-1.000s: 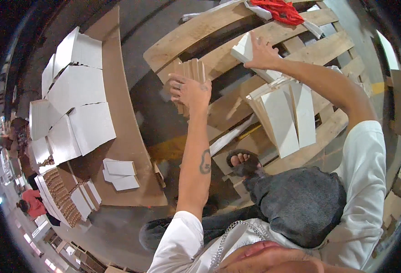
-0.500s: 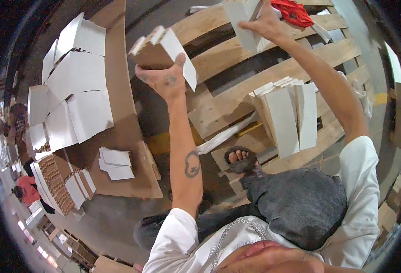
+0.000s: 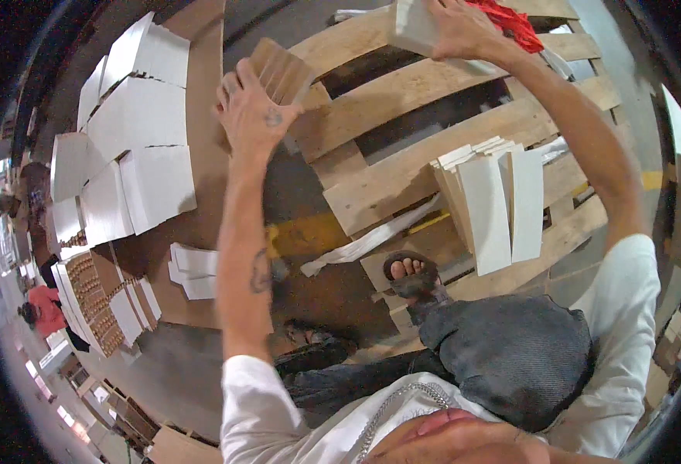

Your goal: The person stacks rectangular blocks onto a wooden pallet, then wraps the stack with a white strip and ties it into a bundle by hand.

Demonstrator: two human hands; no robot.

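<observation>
My left hand (image 3: pixel 251 112) is closed around a small stack of boards (image 3: pixel 285 71), its brown sides turned up; it hangs between the brown sheet and the pallet. At the far edge of the pallet, my right hand (image 3: pixel 464 31) grips a white board (image 3: pixel 414 27), fingers along its right side. Part of that board runs out of the picture. Nearer me on the pallet, a bunch of white-faced boards (image 3: pixel 486 209) stands on edge, leaning together.
The slatted wooden pallet (image 3: pixel 387 182) has open gaps. Red cloth (image 3: pixel 510 27) lies beside my right hand. On the left, stacks of white boards (image 3: pixel 143 116) rest on a brown sheet (image 3: pixel 205 100), with a few loose white pieces (image 3: pixel 193 271). My foot (image 3: pixel 410 271) is by the pallet.
My left hand has moved a little left and turned its stack, so brown sides show instead of a white face. The board at my right hand has tipped flatter and shifted slightly right.
</observation>
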